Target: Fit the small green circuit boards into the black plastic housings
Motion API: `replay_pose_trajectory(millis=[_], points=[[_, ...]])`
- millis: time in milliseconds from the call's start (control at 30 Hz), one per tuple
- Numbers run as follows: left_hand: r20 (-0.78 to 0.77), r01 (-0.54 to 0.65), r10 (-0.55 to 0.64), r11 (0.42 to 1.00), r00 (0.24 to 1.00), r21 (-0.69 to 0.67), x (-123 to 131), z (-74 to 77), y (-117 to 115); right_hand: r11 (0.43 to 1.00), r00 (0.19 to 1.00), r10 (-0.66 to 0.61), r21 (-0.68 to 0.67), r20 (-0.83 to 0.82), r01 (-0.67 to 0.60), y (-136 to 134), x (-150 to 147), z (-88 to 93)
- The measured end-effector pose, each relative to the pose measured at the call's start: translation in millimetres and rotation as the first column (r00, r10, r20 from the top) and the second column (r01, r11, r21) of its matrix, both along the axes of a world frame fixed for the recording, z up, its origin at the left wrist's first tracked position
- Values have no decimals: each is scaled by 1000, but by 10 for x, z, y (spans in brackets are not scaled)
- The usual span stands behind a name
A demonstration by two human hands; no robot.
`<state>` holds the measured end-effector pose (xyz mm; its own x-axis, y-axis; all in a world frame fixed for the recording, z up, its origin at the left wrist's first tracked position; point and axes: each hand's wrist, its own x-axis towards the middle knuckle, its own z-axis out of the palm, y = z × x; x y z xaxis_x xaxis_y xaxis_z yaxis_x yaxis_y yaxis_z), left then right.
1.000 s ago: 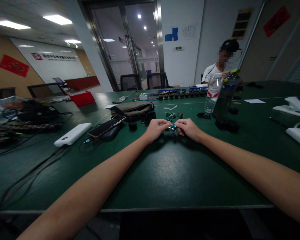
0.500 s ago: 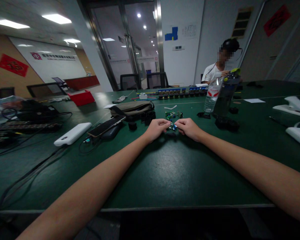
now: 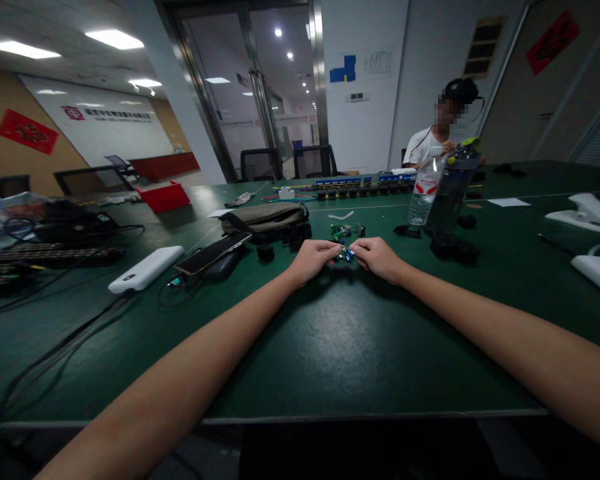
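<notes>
Between my two hands is a small circuit board (image 3: 347, 255) with blue and silvery parts, pinched from both sides just above the green table (image 3: 360, 360). My left hand (image 3: 316, 259) is closed, thumb and forefinger on its left side. On the right side, my right hand (image 3: 377, 257) closes in a similar pinch. The fingers cover much of the piece, so its full shape is hidden. Just beyond my hands lie more small green circuit boards (image 3: 341, 231). A white strip (image 3: 341, 215) rests behind them.
To the left are a phone (image 3: 214, 253), a white power bank (image 3: 146, 269) with a cable, and a grey-green bag (image 3: 267, 217). A clear water bottle (image 3: 424, 193) and black parts (image 3: 454, 248) stand at right. Across the table sits a person (image 3: 423, 145) near a long connector row (image 3: 365, 189).
Almost nothing differs. My hands keep their pinch on the small board in the same place, and the view has shifted very slightly.
</notes>
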<state>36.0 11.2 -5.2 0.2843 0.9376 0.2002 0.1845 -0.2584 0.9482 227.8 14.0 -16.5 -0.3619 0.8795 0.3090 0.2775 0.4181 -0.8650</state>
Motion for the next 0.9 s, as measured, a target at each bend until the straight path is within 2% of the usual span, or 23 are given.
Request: replay_pose_trajectory(millis=[300, 400, 600, 733, 900], points=[[2, -18, 19, 1000, 1000, -13, 9, 0, -2, 999, 1000, -22, 29, 3, 22, -27, -7, 19], [12, -38, 38, 999, 999, -7, 19, 10, -15, 999, 998, -44, 3, -52, 45, -23, -26, 15], [65, -161, 157, 985, 985, 60, 19, 26, 4, 991, 978, -80, -124, -193, 57, -11, -51, 3], [108, -246, 236, 966, 966, 85, -5, 35, 38, 992, 980, -58, -120, -190, 35, -12, -55, -8], [109, -247, 236, 964, 966, 100, -2, 22, 39, 995, 985, -49, -98, -168, 32, -28, -56, -4]])
